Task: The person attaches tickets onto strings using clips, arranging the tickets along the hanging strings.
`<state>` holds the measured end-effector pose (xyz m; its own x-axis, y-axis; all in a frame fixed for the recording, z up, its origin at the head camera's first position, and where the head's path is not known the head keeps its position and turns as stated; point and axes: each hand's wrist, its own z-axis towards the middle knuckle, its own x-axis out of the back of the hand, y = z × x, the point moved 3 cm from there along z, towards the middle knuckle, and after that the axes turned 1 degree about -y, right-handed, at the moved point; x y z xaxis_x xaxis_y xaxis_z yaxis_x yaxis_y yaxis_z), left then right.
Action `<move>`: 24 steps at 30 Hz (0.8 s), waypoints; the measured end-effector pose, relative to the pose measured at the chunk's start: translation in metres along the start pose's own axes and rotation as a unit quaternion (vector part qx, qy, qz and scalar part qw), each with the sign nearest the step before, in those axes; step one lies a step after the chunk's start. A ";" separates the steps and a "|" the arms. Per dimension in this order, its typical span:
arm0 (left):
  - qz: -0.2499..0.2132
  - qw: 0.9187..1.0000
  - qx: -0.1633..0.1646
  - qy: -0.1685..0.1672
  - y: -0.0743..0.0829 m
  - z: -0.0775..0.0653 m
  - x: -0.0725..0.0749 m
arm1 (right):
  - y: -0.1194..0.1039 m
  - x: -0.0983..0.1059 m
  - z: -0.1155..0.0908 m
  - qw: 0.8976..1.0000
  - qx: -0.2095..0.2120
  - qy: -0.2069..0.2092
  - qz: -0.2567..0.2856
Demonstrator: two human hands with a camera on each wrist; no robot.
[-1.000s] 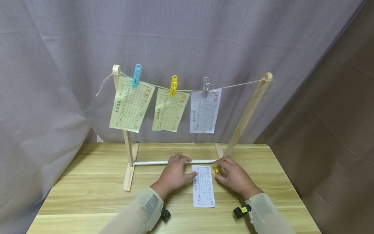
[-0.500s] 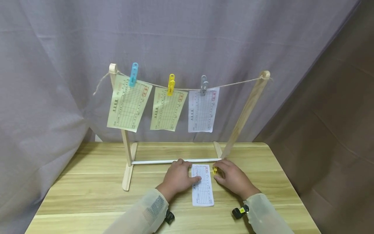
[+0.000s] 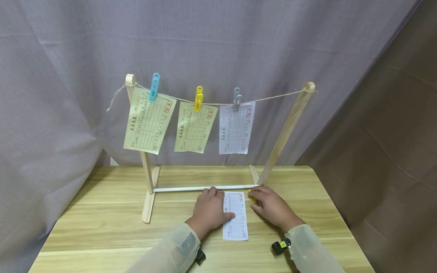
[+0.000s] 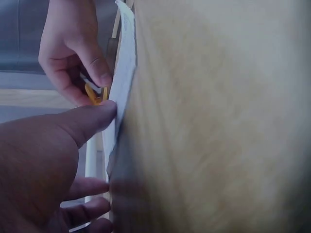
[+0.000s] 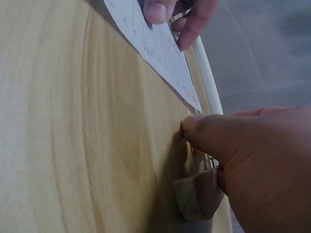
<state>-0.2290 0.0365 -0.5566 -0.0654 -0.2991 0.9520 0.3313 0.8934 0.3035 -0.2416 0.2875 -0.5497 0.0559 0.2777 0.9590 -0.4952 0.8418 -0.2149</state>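
Observation:
A white printed paper slip (image 3: 236, 229) lies on the table in front of the stand. My left hand (image 3: 209, 209) rests at its left side, thumb on the printed face and fingers near its far left corner. Just right of the slip, my right hand (image 3: 274, 207) pinches a yellow clothespin (image 3: 252, 198) between thumb and fingers. The left wrist view shows this clothespin (image 4: 98, 96) tilted beside the slip's edge (image 4: 124, 68); in the right wrist view the thumb hides most of it. The clothespin and slip look apart in the head view.
Behind the hands stands a wooden frame (image 3: 286, 131) with a white crossbar (image 3: 184, 189). On its string (image 3: 273, 97) hang two yellow-green slips and a white slip (image 3: 236, 132), held by blue (image 3: 154, 87), yellow (image 3: 198, 99) and grey (image 3: 237, 99) clothespins. Grey curtain hangs behind.
My left hand has moved right, onto the slip's left edge, its thumb further across the paper. The yellow clothespin has turned within my right hand's fingers. The view has shifted slightly.

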 end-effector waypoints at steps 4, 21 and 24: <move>-0.004 1.000 -0.006 -0.020 -0.002 0.001 0.003 | 0.001 0.000 0.001 1.000 -0.002 -0.006 -0.005; -0.126 0.990 0.022 -0.057 -0.009 0.000 0.016 | 0.002 0.003 0.004 0.999 0.016 0.051 0.002; -0.147 0.986 0.031 -0.067 -0.011 0.000 0.017 | 0.002 0.003 0.004 0.998 0.003 0.055 -0.002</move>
<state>-0.2336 0.0216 -0.5436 -0.2755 -0.5041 0.8186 0.2226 0.7949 0.5644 -0.2459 0.2885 -0.5461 0.1528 0.3231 0.9340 -0.5000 0.8405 -0.2089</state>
